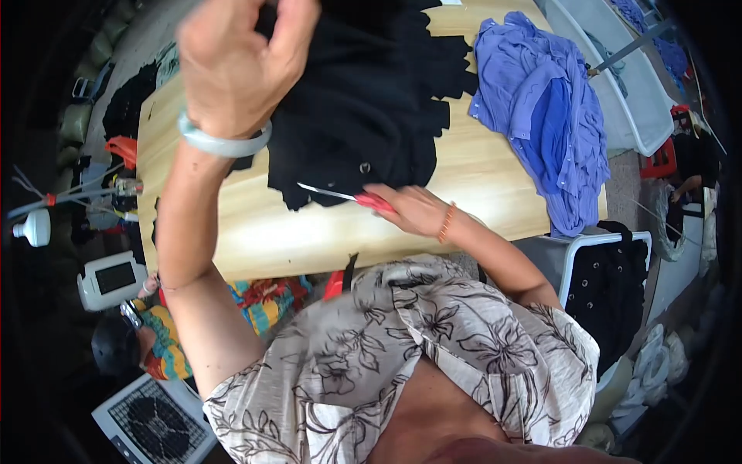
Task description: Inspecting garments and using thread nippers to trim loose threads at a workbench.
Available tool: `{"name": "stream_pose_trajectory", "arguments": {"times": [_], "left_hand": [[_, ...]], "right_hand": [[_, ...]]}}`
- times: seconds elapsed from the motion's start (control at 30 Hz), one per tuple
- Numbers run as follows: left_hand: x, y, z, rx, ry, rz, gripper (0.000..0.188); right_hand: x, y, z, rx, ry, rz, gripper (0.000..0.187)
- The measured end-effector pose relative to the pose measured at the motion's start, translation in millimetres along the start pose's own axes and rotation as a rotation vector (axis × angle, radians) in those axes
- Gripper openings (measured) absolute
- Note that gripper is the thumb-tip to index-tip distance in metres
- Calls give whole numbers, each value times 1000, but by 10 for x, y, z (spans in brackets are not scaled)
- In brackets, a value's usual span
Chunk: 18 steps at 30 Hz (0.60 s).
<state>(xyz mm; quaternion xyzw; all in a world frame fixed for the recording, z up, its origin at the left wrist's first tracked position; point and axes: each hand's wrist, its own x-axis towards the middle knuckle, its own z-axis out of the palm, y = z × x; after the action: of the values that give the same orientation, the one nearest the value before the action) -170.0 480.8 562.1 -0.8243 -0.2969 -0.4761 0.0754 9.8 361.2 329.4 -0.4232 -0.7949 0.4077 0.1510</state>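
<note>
My right hand (413,210) is closed on red-handled scissors (374,203). Their thin silver blade points left, over the lower edge of a black cloth piece (363,131). This dark cloth lies across the wooden table, its right side cut into several tabs, with a small round metal eyelet near the bottom. Raised at the upper left, my left hand (243,66) is blurred, with a pale bangle at the wrist. Its fingers are curled beside the black cloth and partly cut off by the top of the picture; what they hold is hidden.
Crumpled purple-blue shirts (541,116) lie on the table's (247,247) right side, hanging over its edge. Beyond them is a pale plastic bin (649,127). A grey bin holding black eyelet cloth (610,282) stands at my right. Left, a person in colourful clothing is near a fan (158,425).
</note>
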Motion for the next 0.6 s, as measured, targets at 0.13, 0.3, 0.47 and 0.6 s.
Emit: {"name": "stream_pose_trajectory", "arguments": {"times": [0.13,0.3,0.47,0.6], "left_hand": [[368,755,-302,-80,65,92,8],[156,799,-699,2,241,-54,13],[-261,960,-750,87,127,-132,16],[-961,1013,-487,-4,44,-523,9]], "right_hand": [[244,-79,-90,70,284,11,52],[-450,336,-651,-540,796,-69,21],[-1957,936,-1132,-912,628,-24,29],[-2540,873,-1080,-795,343,156,29]]}}
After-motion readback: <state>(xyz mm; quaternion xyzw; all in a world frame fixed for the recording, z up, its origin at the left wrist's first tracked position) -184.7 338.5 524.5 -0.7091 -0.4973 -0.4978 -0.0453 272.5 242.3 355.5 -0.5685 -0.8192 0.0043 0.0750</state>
